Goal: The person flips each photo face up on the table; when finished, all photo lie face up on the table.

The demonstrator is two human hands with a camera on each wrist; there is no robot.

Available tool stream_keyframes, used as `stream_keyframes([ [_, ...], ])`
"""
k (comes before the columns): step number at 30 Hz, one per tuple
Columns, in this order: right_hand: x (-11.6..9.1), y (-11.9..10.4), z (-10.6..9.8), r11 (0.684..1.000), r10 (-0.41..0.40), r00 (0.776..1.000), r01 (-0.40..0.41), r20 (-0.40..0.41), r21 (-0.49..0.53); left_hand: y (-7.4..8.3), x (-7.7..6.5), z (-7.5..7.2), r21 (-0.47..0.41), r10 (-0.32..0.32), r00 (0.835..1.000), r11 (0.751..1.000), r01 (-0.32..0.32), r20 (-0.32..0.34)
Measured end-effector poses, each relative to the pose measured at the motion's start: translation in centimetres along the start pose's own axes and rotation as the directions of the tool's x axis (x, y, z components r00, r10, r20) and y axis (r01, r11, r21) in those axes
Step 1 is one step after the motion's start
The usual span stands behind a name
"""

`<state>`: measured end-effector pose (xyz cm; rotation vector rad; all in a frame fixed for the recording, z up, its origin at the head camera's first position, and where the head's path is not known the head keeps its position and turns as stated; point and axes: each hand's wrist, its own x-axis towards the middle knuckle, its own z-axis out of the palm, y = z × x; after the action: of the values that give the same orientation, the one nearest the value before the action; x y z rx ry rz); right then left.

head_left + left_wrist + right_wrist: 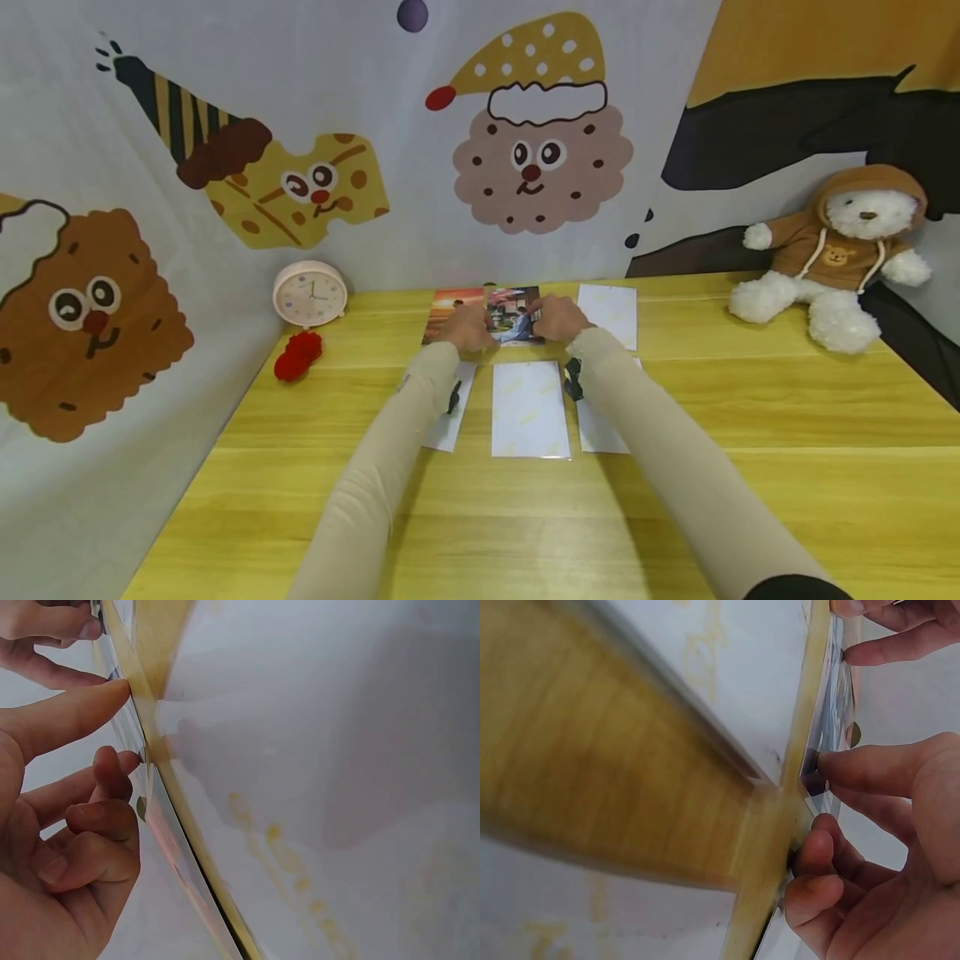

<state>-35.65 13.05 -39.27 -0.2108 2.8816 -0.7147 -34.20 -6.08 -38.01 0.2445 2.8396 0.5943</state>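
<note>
A glossy photo card (514, 310) with a person pictured on it lies at the back middle of the wooden table. My left hand (468, 327) holds its left side with thumb and index finger; the other fingers are curled in the left wrist view. My right hand (561, 318) grips its right side, thumb (844, 766) at the near corner. To the left is a second photo card (448, 302) with an orange sky, partly covered by my left hand. A white card (609, 310) lies beside my right hand.
In the front row lie white cards: one at left (448, 427), one in the middle (529, 408), one at right (598, 429), the outer two partly under my forearms. A pink clock (310, 293) and red fuzzy object (298, 356) stand left. A teddy bear (836, 250) sits right.
</note>
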Motion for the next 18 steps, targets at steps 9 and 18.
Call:
stream_keyframes([
  [9, -0.02, -0.06, -0.06, 0.999, -0.018, 1.000, 0.018, -0.013, -0.048, 0.15, 0.08, -0.25, 0.014, 0.001, 1.000, 1.000, -0.001, 0.016],
  [18, 0.05, 0.43, -0.22, 0.997, -0.079, 0.996, 0.079, -0.033, -0.023, 0.45, 0.00, -0.40, -0.005, 0.039, 0.999, 0.999, -0.039, -0.019],
])
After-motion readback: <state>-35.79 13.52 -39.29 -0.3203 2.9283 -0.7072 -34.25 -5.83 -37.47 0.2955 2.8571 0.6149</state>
